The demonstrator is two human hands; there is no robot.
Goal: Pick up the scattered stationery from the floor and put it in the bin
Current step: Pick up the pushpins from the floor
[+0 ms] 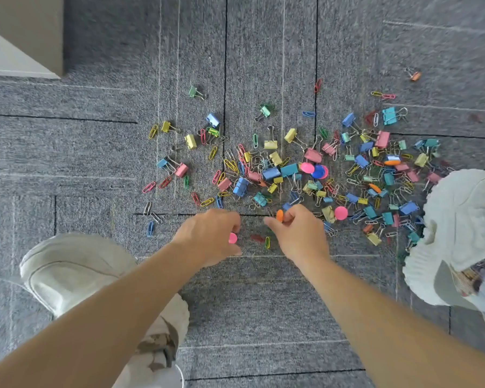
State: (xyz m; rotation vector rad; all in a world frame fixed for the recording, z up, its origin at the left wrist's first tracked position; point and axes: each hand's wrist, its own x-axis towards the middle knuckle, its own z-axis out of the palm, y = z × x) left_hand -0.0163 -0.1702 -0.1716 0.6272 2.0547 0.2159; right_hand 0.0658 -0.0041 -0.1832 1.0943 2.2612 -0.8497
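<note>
Picking discs off the near edge of the clip heap (305, 169). The left hand (207, 236) is curled round a pink disc (232, 238). The right hand (297, 233) pinches an orange disc (279, 215). Both sit just this side of the heap. Suggest palming each piece and filling both hands before making one trip. Rake flat paper clips toward the heap first, since they likely snag in the carpet (263, 303). No bin in view, so locate it before standing.
</note>
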